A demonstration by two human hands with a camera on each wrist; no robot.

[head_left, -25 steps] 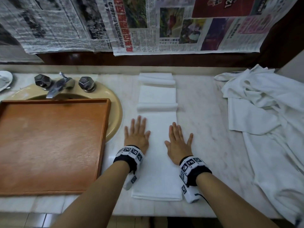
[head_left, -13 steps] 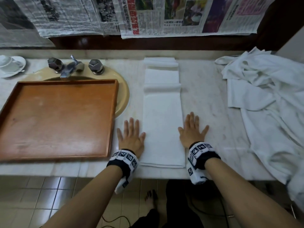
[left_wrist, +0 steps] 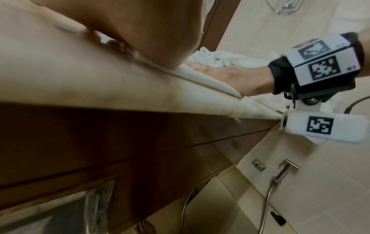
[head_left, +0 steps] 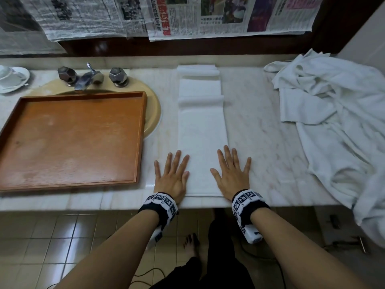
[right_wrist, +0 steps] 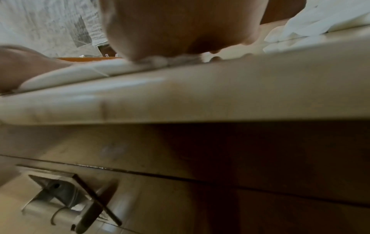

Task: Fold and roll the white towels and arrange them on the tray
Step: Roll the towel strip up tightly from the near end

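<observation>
A long white towel (head_left: 201, 130), folded into a narrow strip, lies flat on the marble tabletop (head_left: 256, 130), running from the near edge toward the back wall. Across its far part it shows two raised cross folds, one above the other. Both hands lie flat on the tabletop at the strip's near end, fingers straight and spread, holding nothing. The left hand (head_left: 171, 176) rests just left of the towel, its thumb and inner fingers on the towel's left edge. The right hand (head_left: 232, 174) sits at the right edge, thumb and index finger on the cloth, the outer fingers on bare marble. In the left wrist view the right hand (left_wrist: 230, 77) presses the thin towel edge down at the tabletop's lip; in the right wrist view the palm fills the top of the frame above the same edge.

The wooden tray (head_left: 70, 140) stands to the left of the towel, near but apart from it, and partly covers the yellow sink (head_left: 155, 113). Nothing lies in it. Behind it are the tap (head_left: 87, 77) and two dark faceted knobs. A white cup and saucer (head_left: 12, 79) sit at the far left. To the right, well apart from the strip, a heap of white towels (head_left: 333, 113) lies crumpled, spilling over the tabletop's right end. Newspaper sheets (head_left: 187, 17) hang on the wall above. Below the tabletop the tiled floor and a bare foot (head_left: 190, 244) show.
</observation>
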